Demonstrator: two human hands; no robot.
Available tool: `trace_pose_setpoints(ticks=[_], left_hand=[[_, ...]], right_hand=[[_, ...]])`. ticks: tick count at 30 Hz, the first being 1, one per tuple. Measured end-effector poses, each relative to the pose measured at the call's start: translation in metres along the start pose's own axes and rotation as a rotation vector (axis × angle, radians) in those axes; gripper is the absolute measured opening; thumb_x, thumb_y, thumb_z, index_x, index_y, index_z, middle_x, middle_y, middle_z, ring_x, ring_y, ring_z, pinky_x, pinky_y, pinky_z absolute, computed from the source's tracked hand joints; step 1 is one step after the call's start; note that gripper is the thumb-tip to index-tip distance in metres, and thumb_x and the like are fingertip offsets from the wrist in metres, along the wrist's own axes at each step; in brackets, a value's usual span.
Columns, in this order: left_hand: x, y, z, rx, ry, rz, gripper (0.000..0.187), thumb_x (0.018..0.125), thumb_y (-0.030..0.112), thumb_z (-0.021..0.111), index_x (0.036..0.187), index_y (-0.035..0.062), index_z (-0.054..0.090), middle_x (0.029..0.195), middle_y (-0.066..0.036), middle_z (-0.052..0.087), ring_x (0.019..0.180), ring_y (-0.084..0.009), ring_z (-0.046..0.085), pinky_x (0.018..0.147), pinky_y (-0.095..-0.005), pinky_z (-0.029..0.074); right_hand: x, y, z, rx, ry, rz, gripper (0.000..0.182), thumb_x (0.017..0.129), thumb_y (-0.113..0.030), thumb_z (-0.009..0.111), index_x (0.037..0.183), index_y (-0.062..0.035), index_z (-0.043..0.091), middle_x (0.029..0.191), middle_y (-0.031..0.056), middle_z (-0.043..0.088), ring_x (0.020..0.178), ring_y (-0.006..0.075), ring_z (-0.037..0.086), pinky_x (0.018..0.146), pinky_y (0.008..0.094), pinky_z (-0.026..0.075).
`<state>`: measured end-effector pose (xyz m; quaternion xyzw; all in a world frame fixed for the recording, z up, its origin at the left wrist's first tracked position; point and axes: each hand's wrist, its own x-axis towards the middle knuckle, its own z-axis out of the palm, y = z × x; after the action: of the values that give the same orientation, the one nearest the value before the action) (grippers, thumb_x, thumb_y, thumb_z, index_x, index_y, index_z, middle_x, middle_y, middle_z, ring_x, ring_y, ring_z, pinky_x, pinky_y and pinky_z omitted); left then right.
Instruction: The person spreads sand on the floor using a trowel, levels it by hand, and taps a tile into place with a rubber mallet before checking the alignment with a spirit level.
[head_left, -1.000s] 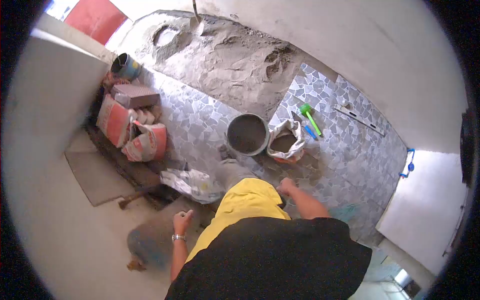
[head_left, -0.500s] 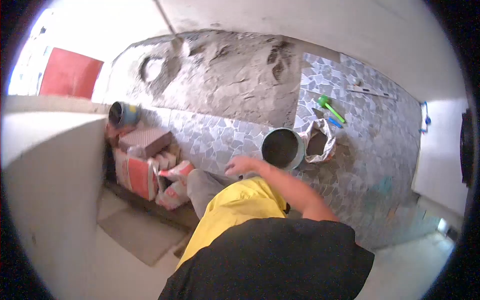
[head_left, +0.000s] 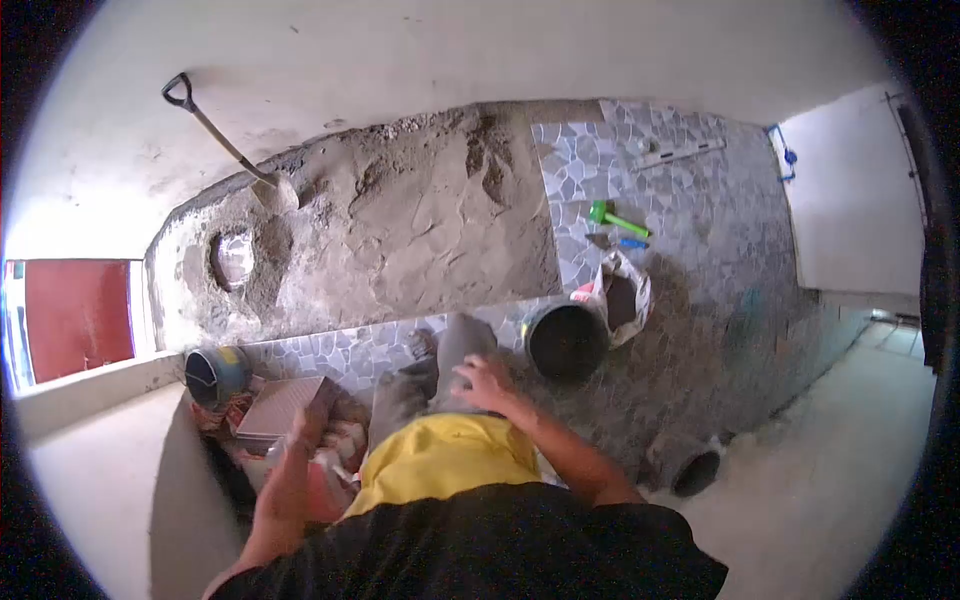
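My right hand [head_left: 484, 382] is over my grey trouser leg, its fingers apart and nothing in them. At the lower left, my left hand [head_left: 308, 425] reaches to the near right edge of a stack of tiles [head_left: 285, 408]; its fingers are blurred, so its hold on them cannot be made out. Red and white bags [head_left: 330, 490] lie beside and below that hand. A dark round bucket [head_left: 566, 343] stands right of my right hand, next to an open white sack [head_left: 628, 298].
Wet mortar [head_left: 420, 220] covers the floor ahead, with a shovel [head_left: 225, 143] leaning on the wall. A green mallet [head_left: 620, 218], a blue-handled tool [head_left: 633, 243] and a level [head_left: 680, 155] lie on patterned tiles. Another bucket [head_left: 217, 376] is at left, a dark container [head_left: 690, 465] lower right.
My left hand and arm have come into view at the tiles. My right hand's fingers have spread. The view has shifted, showing the whole shovel and the container at lower right.
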<state>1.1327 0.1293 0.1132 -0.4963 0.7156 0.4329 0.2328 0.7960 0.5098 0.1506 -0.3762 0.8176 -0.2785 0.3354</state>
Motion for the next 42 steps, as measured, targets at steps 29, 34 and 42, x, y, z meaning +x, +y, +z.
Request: trace_pose_setpoints(ticks=[29,34,42], left_hand=[[0.332,0.615,-0.021,1.536,-0.999,1.274,0.023,0.086,0.031,0.066,0.098,0.0113,0.07,0.084,-0.01,0.072,0.074,-0.0314,0.07,0.063,-0.0494,0.054],[0.34,0.647,-0.048,1.372,-1.373,0.731,0.035,0.094,0.044,0.063,0.106,0.0117,0.073,0.096,-0.015,0.073,0.089,-0.0258,0.067,0.079,-0.0449,0.053],[0.518,0.738,0.237,0.694,-1.261,0.267,0.021,0.094,0.024,0.064,0.1,0.0047,0.069,0.082,-0.007,0.07,0.068,-0.0159,0.066,0.065,-0.0382,0.055]], right_hand=[[0.228,0.019,-0.182,0.46,0.178,0.715,0.034,0.091,-0.035,0.061,0.096,-0.0016,0.068,0.1,0.02,0.065,0.097,0.0419,0.061,0.088,0.051,0.047],[0.223,0.027,-0.179,1.049,-0.115,0.664,0.04,0.097,-0.033,0.057,0.12,-0.003,0.068,0.109,0.021,0.07,0.1,0.0343,0.067,0.09,0.0444,0.051],[0.317,0.25,-0.153,0.705,-0.035,0.24,0.033,0.096,-0.034,0.057,0.108,-0.0037,0.065,0.098,0.021,0.067,0.094,0.0385,0.066,0.085,0.0469,0.05]])
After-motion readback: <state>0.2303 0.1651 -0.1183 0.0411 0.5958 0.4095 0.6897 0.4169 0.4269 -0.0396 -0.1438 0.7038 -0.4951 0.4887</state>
